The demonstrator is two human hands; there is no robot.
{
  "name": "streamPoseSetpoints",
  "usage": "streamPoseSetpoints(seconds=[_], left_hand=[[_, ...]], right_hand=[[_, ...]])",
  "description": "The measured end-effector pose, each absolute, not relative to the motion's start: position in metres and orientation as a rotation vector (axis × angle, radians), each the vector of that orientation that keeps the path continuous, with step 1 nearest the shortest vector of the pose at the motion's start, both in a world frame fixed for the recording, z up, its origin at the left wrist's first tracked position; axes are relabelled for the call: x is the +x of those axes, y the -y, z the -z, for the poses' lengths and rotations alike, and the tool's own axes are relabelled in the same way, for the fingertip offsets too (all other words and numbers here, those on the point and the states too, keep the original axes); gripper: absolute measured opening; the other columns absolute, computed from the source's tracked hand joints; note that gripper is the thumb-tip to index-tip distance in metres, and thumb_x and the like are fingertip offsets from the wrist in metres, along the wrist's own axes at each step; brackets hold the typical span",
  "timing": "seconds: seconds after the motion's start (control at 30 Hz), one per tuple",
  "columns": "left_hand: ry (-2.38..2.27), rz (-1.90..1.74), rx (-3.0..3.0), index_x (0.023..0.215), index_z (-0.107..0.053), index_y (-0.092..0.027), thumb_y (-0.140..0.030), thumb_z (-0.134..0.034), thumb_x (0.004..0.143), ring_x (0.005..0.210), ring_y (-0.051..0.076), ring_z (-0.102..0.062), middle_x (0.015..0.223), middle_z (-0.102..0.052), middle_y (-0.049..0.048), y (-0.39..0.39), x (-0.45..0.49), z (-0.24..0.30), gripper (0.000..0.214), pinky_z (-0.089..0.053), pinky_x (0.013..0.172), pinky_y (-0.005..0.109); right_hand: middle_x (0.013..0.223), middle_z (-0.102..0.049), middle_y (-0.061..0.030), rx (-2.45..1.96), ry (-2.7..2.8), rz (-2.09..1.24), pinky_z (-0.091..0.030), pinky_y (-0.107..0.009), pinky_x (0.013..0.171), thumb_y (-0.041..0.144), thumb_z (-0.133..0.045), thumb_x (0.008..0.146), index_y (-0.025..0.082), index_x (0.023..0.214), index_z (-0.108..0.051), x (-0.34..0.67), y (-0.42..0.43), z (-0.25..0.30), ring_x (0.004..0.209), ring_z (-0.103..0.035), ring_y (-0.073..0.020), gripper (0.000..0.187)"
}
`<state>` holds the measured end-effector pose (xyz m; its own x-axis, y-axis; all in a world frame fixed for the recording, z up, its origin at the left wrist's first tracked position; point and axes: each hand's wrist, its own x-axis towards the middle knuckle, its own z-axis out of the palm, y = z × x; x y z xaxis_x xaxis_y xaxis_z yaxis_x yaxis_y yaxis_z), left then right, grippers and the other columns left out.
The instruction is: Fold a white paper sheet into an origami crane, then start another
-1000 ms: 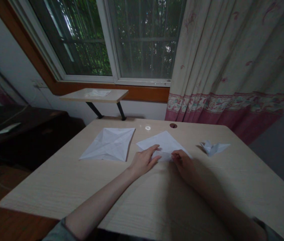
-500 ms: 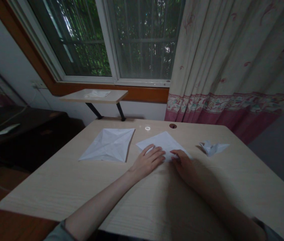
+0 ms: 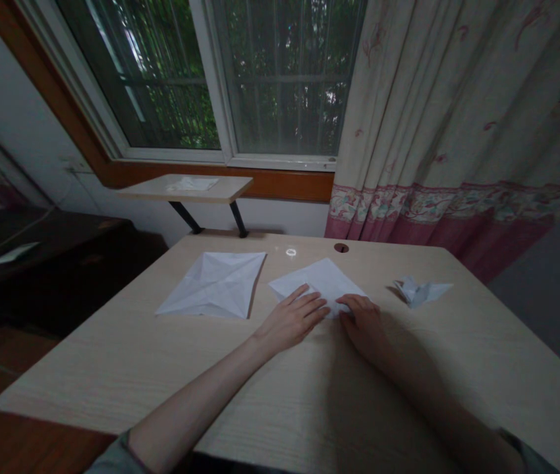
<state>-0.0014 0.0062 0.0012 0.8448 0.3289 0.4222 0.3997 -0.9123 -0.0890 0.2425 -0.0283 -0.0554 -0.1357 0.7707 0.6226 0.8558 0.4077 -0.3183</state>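
Note:
A white folded paper [image 3: 323,278] lies on the light wooden table [image 3: 270,388], near its middle. My left hand [image 3: 292,319] rests flat on the paper's near left part, fingers stretched out and slightly spread. My right hand [image 3: 365,322] presses on the paper's near right corner, fingers curled down onto it. The near edge of the paper is hidden under both hands.
A creased, unfolded white sheet [image 3: 217,283] lies to the left on the table. A small folded paper figure [image 3: 421,290] sits to the right. A round cable hole [image 3: 341,248] is at the far edge. Beyond are a small shelf [image 3: 186,187], window and curtain [image 3: 458,125].
My left hand has slid right over the paper's near flap, flattening it. My right hand has shifted slightly and its fingers have curled onto the paper's corner.

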Motion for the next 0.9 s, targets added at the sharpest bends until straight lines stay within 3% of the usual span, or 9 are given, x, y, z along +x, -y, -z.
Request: streamPoseSetpoints(seconds=[0.23, 0.4, 0.6, 0.9], left_hand=[[0.567, 0.52, -2.818, 0.144, -0.049, -0.021, -0.015, -0.055, 0.102, 0.137, 0.022, -0.053, 0.142, -0.062, 0.0065, -0.01, -0.005, 0.0, 0.044, -0.029, 0.124, 0.05], [0.606, 0.552, -2.791, 0.138, -0.054, -0.022, -0.017, -0.055, 0.102, 0.132, 0.023, -0.054, 0.14, -0.063, 0.0051, -0.011, -0.005, 0.002, 0.036, -0.031, 0.12, 0.048], [0.687, 0.518, -2.776, 0.129, -0.06, -0.021, -0.014, -0.054, 0.101, 0.12, 0.024, -0.057, 0.137, -0.064, 0.0055, -0.008, -0.005, -0.004, 0.029, -0.044, 0.101, 0.039], [0.802, 0.463, -2.748, 0.125, -0.062, -0.022, -0.015, -0.054, 0.101, 0.111, 0.026, -0.059, 0.139, -0.06, 0.0084, -0.008, -0.006, -0.003, 0.027, -0.049, 0.085, 0.038]], right_hand=[[0.108, -0.071, -0.0092, -1.334, 1.983, 0.07, -0.053, -0.047, 0.095, 0.012, -0.052, 0.089, 0.023, 0.11, -0.064, 0.241, 0.028, 0.049, 0.104, -0.065, -0.0267, 0.026], [0.103, -0.071, -0.0078, -1.301, 2.007, 0.018, -0.056, -0.046, 0.091, 0.009, -0.049, 0.089, 0.024, 0.104, -0.065, 0.24, 0.031, 0.046, 0.099, -0.067, -0.0248, 0.027], [0.102, -0.073, -0.0072, -1.268, 1.979, -0.02, -0.058, -0.046, 0.091, 0.01, -0.046, 0.089, 0.025, 0.104, -0.066, 0.238, 0.034, 0.045, 0.097, -0.07, -0.0235, 0.029], [0.098, -0.077, -0.0063, -1.299, 2.006, -0.145, -0.061, -0.039, 0.083, 0.01, -0.047, 0.088, 0.024, 0.102, -0.07, 0.235, 0.041, 0.034, 0.087, -0.074, -0.0217, 0.03]])
